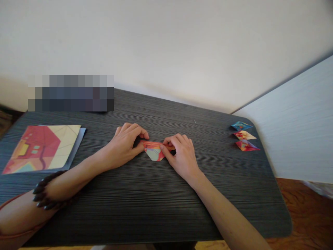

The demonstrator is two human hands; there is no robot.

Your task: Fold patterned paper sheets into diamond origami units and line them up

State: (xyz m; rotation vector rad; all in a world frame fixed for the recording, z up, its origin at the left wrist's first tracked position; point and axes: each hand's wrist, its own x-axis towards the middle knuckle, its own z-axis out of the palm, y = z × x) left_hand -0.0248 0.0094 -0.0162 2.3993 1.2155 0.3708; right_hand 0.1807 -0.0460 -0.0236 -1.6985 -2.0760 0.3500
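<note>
A small piece of folded patterned paper (154,152), red-orange with a pale grey-green patch, lies in the middle of the dark table. Its top edge forms a narrow orange strip, and its lower edge is cut off like a trapezoid. My left hand (128,141) grips the left end, thumb along the front and fingers curled behind. On the right end, my right hand (182,152) pinches the strip between thumb and forefinger. Parts of both ends are hidden by my fingers.
Several patterned paper sheets (39,147) lie stacked at the left. Three folded paper pieces (243,135), pointed at both ends, are lined up near the right edge of the ribbed table (156,208). A blurred-out object (75,95) sits at the back left, by the white wall (166,45).
</note>
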